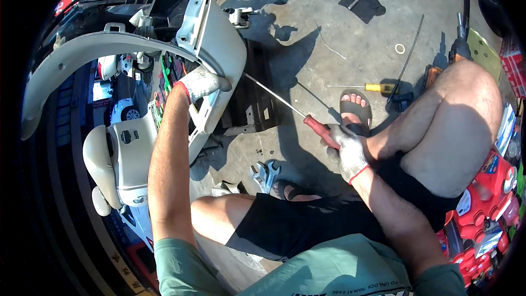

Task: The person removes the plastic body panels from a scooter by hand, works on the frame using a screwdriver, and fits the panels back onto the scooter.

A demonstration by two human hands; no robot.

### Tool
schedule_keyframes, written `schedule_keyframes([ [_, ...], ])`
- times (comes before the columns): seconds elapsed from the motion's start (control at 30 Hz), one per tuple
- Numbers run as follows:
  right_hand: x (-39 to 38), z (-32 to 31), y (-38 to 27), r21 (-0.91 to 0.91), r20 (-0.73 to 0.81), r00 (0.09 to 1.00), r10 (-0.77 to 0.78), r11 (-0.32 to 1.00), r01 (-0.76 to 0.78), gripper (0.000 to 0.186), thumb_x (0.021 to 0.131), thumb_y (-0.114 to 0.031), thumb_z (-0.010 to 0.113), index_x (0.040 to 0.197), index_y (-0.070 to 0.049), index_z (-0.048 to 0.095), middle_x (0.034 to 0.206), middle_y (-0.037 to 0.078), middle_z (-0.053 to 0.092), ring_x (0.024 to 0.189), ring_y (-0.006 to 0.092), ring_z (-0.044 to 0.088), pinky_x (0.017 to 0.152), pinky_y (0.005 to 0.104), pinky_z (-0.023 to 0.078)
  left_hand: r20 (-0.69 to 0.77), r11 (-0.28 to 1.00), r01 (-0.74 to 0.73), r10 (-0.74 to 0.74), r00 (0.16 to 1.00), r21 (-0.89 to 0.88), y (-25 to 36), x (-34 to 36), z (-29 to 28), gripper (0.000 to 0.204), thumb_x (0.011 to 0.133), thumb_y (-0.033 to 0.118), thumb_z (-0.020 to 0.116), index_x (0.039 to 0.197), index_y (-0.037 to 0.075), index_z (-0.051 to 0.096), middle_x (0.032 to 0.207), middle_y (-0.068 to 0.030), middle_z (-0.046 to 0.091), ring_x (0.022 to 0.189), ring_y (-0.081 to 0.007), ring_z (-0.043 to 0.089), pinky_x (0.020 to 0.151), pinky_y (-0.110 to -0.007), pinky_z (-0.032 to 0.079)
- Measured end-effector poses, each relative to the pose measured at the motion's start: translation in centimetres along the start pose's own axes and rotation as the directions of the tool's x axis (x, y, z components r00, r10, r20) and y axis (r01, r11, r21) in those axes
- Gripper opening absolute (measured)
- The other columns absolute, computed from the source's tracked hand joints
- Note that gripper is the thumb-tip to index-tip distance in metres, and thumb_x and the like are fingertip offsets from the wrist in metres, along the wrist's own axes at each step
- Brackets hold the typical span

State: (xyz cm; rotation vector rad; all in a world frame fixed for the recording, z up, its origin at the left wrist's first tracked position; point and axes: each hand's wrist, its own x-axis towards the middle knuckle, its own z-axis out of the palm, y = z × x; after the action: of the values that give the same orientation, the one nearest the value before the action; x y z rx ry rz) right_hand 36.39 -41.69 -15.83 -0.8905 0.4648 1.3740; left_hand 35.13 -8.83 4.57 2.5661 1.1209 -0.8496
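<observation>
My left hand (201, 83), in a white work glove, grips the edge of a cream-white scooter body panel (226, 44); some of its fingers are hidden behind the panel. A long curved strip of the same panel (82, 49) sweeps off to the left. In my right hand (350, 152), also gloved, is a screwdriver (319, 129) with a red handle and a long thin shaft. The shaft points up and left, its tip beside the panel's right edge; whether it touches cannot be told.
A yellow-handled screwdriver (378, 87) lies on the concrete floor (307, 38) by my sandalled foot (355, 107). Wrenches (266, 175) lie near the other foot. Further off are a dark cloth (362, 1) with a rod across it and a small ring (400, 49). Red containers (482, 197) crowd the right.
</observation>
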Motion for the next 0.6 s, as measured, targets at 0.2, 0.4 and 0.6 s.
schedule_keyframes([
  [0.2, 3.3, -1.4, 3.6, -0.378, 0.006, 0.77, -0.638, 0.712, 0.592, 0.026, 0.098, -0.022, 0.06, 0.119, -0.007, 0.061, 0.084, 0.006, 0.065, 0.061, 0.0135, 0.056, 0.05, 0.022, 0.041, 0.006, 0.999, -0.029, 0.029, 1.0, 0.04, 0.5, 0.3, -0.2, 0.045, 0.069, 0.028, 0.076, 0.102, -0.003, 0.072, 0.092, -0.0131, 0.071, 0.083, -0.0228, 0.064, 0.079, -0.034, 0.051],
  [0.4, 0.5, 0.0, 0.7, -0.14, -0.001, 0.978, -0.207, 0.969, 0.205, 0.022, 0.098, -0.022, 0.058, 0.113, -0.009, 0.066, 0.08, 0.003, 0.064, 0.055, 0.0085, 0.051, 0.047, 0.0224, 0.037, 0.017, 0.998, -0.008, 0.007, 1.0, 0.054, 0.1, -0.2, -0.2, 0.046, 0.069, 0.03, 0.075, 0.102, -0.002, 0.072, 0.094, -0.0144, 0.071, 0.086, -0.0241, 0.065, 0.08, -0.034, 0.052],
  [0.6, 1.5, -0.7, 1.0, -0.078, 0.021, 0.994, -0.109, 0.991, 0.11, 0.022, 0.099, -0.027, 0.058, 0.113, -0.011, 0.064, 0.082, 0.004, 0.064, 0.054, 0.011, 0.054, 0.044, 0.0227, 0.039, -0.019, 0.998, -0.046, 0.046, 0.999, 0.031, -1.0, 0.2, 0.1, 0.044, 0.069, 0.03, 0.076, 0.101, -0.002, 0.072, 0.091, -0.014, 0.071, 0.084, -0.0239, 0.065, 0.079, -0.034, 0.051],
])
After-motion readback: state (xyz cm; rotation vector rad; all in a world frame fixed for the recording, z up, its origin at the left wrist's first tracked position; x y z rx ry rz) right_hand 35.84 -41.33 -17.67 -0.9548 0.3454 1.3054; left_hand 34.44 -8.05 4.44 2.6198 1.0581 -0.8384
